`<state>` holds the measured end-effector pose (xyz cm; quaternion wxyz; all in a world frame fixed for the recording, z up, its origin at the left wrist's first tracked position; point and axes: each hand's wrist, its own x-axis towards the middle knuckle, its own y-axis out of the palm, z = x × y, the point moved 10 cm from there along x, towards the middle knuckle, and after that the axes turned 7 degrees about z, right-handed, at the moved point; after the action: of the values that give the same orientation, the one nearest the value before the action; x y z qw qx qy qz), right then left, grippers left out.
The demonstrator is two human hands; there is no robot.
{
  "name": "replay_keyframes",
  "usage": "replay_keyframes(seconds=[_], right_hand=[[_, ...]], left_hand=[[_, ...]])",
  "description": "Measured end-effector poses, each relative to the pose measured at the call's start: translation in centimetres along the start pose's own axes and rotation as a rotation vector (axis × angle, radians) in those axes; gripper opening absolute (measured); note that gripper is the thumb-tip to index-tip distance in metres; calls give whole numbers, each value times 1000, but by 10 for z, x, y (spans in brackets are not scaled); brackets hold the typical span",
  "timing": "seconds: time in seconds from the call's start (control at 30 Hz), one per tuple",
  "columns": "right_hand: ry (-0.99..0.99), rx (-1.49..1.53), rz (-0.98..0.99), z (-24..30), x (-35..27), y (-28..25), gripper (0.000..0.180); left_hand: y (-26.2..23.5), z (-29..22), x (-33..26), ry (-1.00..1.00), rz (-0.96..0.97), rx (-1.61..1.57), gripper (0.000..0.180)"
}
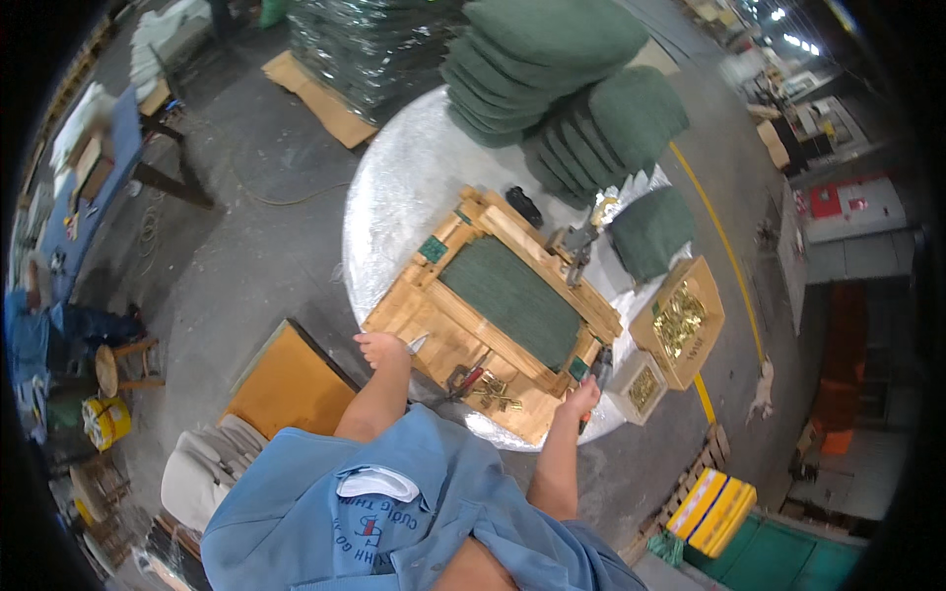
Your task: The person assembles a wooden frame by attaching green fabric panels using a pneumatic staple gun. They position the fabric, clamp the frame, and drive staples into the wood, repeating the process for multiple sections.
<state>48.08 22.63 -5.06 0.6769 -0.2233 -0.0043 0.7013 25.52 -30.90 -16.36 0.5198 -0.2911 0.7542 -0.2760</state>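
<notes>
While both hands are at the near side of the board [389, 313], stock on the table [386, 202] lists as follows.

Item: pad [512, 300], green, qty 1. Loc: inside the frame [480, 328], on the board, mid-table; lies flat, wood rails round it.

L hand [379, 350]: at board's L edge, fingers curled, pointed blade [418, 343] just beside it; can't tell whether gripped. Not touching the pad.

R hand [583, 396]: near frame's R corner, fingers apparently closed on a tool [585, 423], blk/orange; type unclear, partly hidden by the hand.

Loose on board, nr side: brass pcs [496, 394], small heap, qty unclear; pliers [467, 380] or sim., red on handle, next to heap.

R of frame: carton [708, 345] w/ many more brass pcs; white box [625, 405], smaller, also w/ small pcs, just beside carton.

Far side: metal clamp [576, 241] or sim. by frame; blk item [523, 205], kind unclear; single pad [652, 231]; two stacks of pads, tall stack [547, 59] and lower stack [611, 133].

Status (judged): placing of pad in frame looks done. Brass pcs lie loose, so any use of these on this pad seems outstanding, at least in part; rails hide pad's edges, can't confirm. Stacks: finished or waiting, can't tell.
</notes>
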Motion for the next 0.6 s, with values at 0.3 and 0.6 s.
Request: replay_keyframes(seconds=[0.3, 0.6], right_hand=[[-900, -304, 60, 180, -36, 81, 21], [-156, -9, 708, 266, 12, 343, 34]], left_hand=[[-61, -8, -36, 4, -556, 155, 38], [-66, -1, -43, -192, -575, -258, 33]])
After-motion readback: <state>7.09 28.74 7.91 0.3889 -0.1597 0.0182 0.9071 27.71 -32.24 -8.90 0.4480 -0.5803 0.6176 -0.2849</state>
